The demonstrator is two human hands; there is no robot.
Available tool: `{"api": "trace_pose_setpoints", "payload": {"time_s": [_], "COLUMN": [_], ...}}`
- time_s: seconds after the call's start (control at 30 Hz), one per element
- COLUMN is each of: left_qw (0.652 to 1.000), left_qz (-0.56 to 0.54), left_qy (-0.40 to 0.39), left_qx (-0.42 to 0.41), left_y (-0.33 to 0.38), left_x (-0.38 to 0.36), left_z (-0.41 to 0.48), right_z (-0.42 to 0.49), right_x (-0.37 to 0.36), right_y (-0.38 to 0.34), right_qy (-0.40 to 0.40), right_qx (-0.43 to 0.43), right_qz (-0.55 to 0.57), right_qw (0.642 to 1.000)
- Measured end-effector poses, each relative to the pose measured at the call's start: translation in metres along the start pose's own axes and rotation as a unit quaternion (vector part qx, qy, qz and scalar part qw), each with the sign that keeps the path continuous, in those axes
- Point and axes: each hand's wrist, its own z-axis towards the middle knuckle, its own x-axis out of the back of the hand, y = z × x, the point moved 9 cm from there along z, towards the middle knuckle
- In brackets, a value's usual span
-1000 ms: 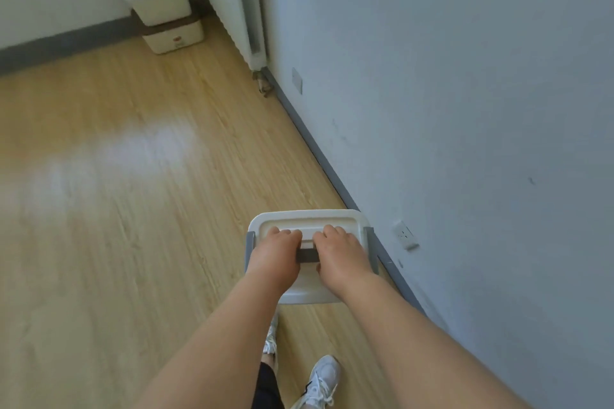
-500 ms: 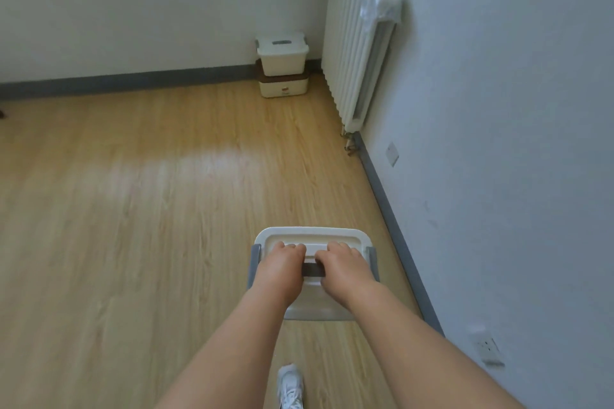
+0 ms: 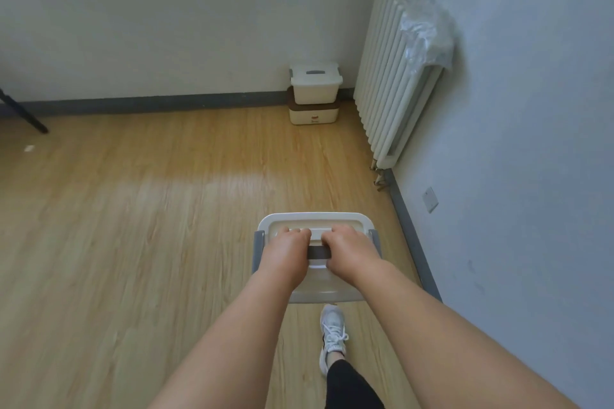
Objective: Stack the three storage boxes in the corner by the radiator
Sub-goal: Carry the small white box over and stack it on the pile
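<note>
Both arms are extending forward; the left hand (image 3: 285,256) and right hand (image 3: 353,253) are clamping the grey handle (image 3: 319,252) of the white storage box (image 3: 315,221), well apart from the radiator (image 3: 392,76).

White storage box (image 3: 315,262), grey side latches: carried above wood floor (image 3: 133,242); left hand (image 3: 285,254) and right hand (image 3: 350,252) both closed on its grey lid handle (image 3: 319,252). Two stacked boxes (image 3: 314,95) in corner beside white radiator (image 3: 392,76). One white sneaker (image 3: 332,335) below.

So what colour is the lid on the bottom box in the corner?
Brown lid, on a cream bottom box; head view.
</note>
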Motion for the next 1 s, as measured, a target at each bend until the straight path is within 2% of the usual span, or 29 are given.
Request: {"api": "trace_pose_setpoints", "payload": {"time_s": [0.3, 0.63, 1.0], "left_qw": [0.999, 0.999, 0.999], "left_qz": [-0.011, -0.02, 0.001], "left_qy": [-0.021, -0.003, -0.042], "left_qx": [0.022, 0.046, -0.007], "left_y": [-0.011, -0.042, -0.107], "left_x": [0.04, 0.093, 0.137], "left_z": [0.156, 0.316, 0.505], "right_z": [0.149, 0.318, 0.502], "right_x": [0.063, 0.135, 0.18], "right_y": [0.037, 0.051, 0.05], "right_qy": [-0.019, -0.024, -0.033], "right_qx": [0.016, 0.046, -0.012], "right_qz": [0.0, -0.024, -0.018], "right_qw": [1.0, 0.998, 0.999]}}
